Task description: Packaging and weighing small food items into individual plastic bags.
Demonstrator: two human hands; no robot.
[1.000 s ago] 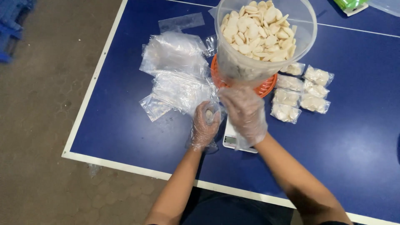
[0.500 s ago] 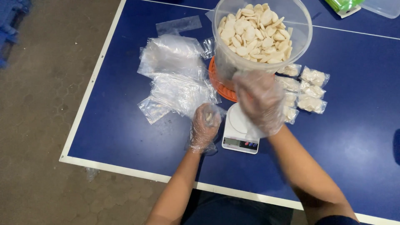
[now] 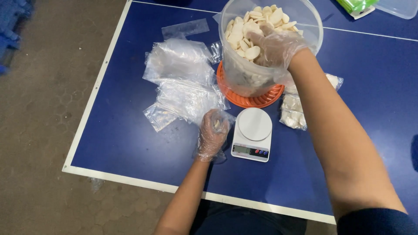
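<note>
The blue table (image 3: 130, 143) with white edge lines stands on a grey paved floor (image 3: 48, 109). The gloved left hand (image 3: 212, 137) is closed around a small clear bag (image 3: 220, 126), at 9 o'clock of the white scale (image 3: 252, 135). The gloved right hand (image 3: 278, 45) reaches into the clear tub (image 3: 244, 78) at 12 o'clock, fingers curled over pale chips (image 3: 244, 30).

The surface (image 3: 130, 143) is deep blue with a white edge stripe and a thin white line across it. The tub (image 3: 244, 74) is clear, its pieces (image 3: 252, 26) pale cream, and it stands on an orange ribbed lid (image 3: 257, 100). The scale (image 3: 252, 135) is white with red and blue buttons. Both gloves, left hand (image 3: 212, 137) and right hand (image 3: 278, 45), are clear plastic. The bags (image 3: 183, 82) are clear. The floor (image 3: 43, 109) looks grey-brown, perhaps with a honeycomb pattern.
</note>
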